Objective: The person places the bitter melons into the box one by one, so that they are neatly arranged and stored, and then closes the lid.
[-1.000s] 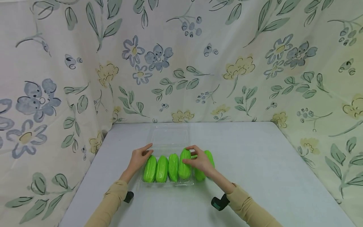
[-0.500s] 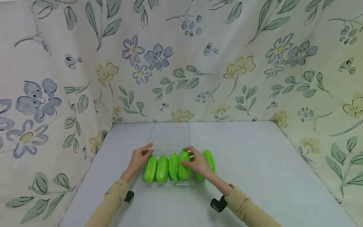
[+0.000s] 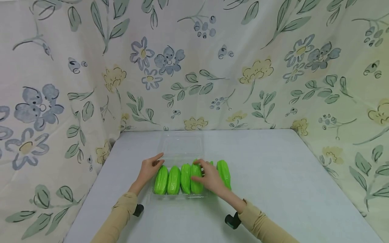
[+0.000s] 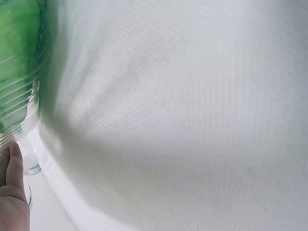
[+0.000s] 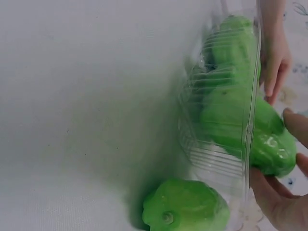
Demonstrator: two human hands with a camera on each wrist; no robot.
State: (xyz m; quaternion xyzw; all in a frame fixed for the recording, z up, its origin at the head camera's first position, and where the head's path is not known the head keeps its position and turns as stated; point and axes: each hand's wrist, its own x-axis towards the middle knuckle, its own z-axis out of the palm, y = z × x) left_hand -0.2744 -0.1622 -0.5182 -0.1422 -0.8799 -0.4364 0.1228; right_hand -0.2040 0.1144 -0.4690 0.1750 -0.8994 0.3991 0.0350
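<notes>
My right hand (image 3: 211,177) holds a bright green, ridged gourd-like vegetable (image 3: 196,185) between thumb and fingers, at the right end of an open clear plastic box (image 3: 177,196). In the right wrist view this gourd (image 5: 272,151) sticks out above the box rim, leaning. To its left stand three similar gourds (image 3: 173,180) side by side in the box. My left hand (image 3: 149,168) rests at the box's back left corner with thumb and forefinger apart. The left wrist view shows a fingertip (image 4: 14,151) against the ribbed box wall.
The clear lid (image 3: 182,144) lies folded back behind the box. Right of the box, one loose gourd (image 3: 224,172) lies on the white table (image 3: 267,175); another is mostly hidden behind my right hand. A floral curtain (image 3: 194,84) hangs along the back.
My right hand has moved slightly left and toward me with the gourd, which now sits closer against the row. The left hand stays in place.
</notes>
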